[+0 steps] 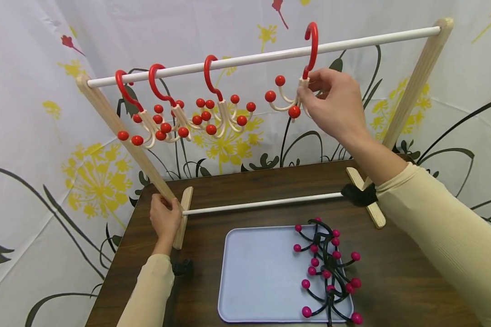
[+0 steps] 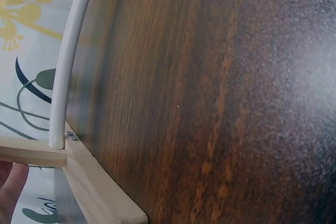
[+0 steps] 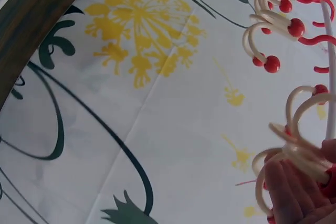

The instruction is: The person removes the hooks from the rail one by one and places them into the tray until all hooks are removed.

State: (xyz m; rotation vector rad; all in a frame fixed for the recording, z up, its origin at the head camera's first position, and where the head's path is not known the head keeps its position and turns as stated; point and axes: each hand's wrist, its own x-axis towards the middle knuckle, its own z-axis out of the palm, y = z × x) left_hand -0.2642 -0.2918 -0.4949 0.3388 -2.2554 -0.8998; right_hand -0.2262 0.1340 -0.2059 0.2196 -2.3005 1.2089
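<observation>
Left: pale grained wooden upright [image 1: 140,157], gripped near its foot by the left hand [image 1: 165,218]. Rightward: three cream, red-beaded hangers [image 1: 224,114], hung from a smooth white rod [image 1: 262,57]. Right: fourth hanger [image 1: 306,71], curved hook crossing the rod, neck pinched by the right hand [image 1: 338,102].

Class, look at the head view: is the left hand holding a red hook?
No, the left hand holds a wooden upright near its lower end.
</observation>
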